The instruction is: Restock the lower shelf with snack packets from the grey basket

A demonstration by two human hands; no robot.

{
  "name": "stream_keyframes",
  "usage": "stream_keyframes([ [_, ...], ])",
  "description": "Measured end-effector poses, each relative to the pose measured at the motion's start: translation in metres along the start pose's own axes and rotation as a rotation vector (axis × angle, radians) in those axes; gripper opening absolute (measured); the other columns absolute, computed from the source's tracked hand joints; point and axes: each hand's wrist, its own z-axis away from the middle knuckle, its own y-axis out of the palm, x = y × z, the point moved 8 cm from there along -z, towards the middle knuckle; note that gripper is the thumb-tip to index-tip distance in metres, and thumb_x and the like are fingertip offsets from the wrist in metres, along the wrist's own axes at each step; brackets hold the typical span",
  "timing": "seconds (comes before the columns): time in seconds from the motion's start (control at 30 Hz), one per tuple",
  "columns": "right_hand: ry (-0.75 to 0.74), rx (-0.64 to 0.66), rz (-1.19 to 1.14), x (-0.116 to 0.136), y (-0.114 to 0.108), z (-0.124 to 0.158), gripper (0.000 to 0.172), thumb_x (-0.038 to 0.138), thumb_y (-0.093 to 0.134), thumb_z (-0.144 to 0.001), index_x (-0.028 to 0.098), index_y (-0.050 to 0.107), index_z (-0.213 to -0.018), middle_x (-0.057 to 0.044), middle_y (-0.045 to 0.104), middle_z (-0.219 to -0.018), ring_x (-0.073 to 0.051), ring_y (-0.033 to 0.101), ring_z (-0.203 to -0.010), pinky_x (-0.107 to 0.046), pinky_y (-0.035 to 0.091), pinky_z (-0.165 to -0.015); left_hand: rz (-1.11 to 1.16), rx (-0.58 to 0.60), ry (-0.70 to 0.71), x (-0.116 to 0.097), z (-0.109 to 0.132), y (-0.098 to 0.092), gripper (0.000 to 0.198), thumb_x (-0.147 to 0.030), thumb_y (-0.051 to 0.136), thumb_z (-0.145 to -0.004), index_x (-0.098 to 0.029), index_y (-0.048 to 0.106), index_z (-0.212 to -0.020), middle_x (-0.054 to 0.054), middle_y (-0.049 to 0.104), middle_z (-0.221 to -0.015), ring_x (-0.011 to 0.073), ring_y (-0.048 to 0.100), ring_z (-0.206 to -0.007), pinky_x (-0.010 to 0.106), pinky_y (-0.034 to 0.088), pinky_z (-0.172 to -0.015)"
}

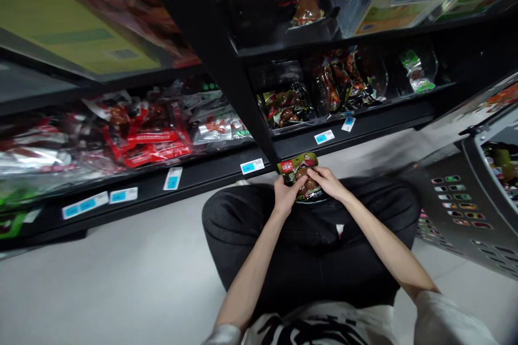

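Observation:
Both my hands grip one snack packet [306, 162], which has a green and red printed top and a clear part showing brown food. My left hand [285, 194] is closed on its left side, the thumb pressing the front. On the right side my right hand [327, 182] holds it the same way, thumb on the brown part. The packet is above my crossed legs, just in front of the shelf edge. Similar dark green packets [286, 108] lie in a clear bin on the bottom shelf straight ahead.
Red and clear packets [157, 143] fill the bottom shelf at left. More bins with dark packets [343, 83] and a green-white packet [418, 73] stand right of the black shelf post [226, 48]. A grey slotted basket [453, 172] with goods inside stands at my right. Price tags [251, 166] line the shelf edge.

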Motion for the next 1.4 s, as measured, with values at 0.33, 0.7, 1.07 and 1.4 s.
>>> stream_keyframes([
  [0.33,-0.059,-0.002,0.016,0.016,0.0,0.002,0.046,0.061,0.063,-0.085,0.015,0.067,-0.09,-0.001,0.062,-0.078,-0.017,0.055,-0.074,-0.027,0.043,-0.068,0.033,0.011,0.013,-0.003,0.002,0.001,0.042,-0.034,0.092,-0.057,-0.013,0.077,-0.089,0.008,0.08,-0.09,0.0241,0.074,-0.079,0.036,0.059,-0.077],
  [0.7,-0.054,-0.041,0.046,0.011,-0.002,0.001,0.047,0.061,0.063,-0.084,0.014,0.066,-0.083,0.0,0.06,-0.074,-0.015,0.052,-0.069,-0.027,0.04,-0.065,0.063,0.001,-0.014,0.003,0.001,0.0,0.044,-0.035,0.093,-0.054,-0.011,0.077,-0.088,0.007,0.079,-0.086,0.0212,0.073,-0.074,0.033,0.059,-0.073],
  [1.07,-0.061,-0.138,-0.014,0.005,-0.011,-0.003,0.042,0.054,0.068,-0.084,0.013,0.071,-0.092,-0.005,0.071,-0.083,-0.019,0.064,-0.079,-0.03,0.051,-0.076,0.044,0.122,-0.014,0.012,-0.003,0.007,0.046,-0.036,0.09,-0.064,-0.014,0.075,-0.101,0.01,0.078,-0.102,0.0234,0.073,-0.093,0.035,0.056,-0.087],
  [1.4,-0.025,-0.137,-0.209,0.01,-0.013,-0.002,0.05,0.036,0.089,-0.061,0.015,0.07,-0.102,-0.009,0.077,-0.1,-0.025,0.072,-0.094,-0.039,0.057,-0.089,-0.072,0.201,0.026,0.007,-0.001,0.01,0.037,-0.036,0.086,-0.069,-0.013,0.079,-0.097,0.01,0.079,-0.098,0.024,0.072,-0.091,0.034,0.054,-0.087],
])
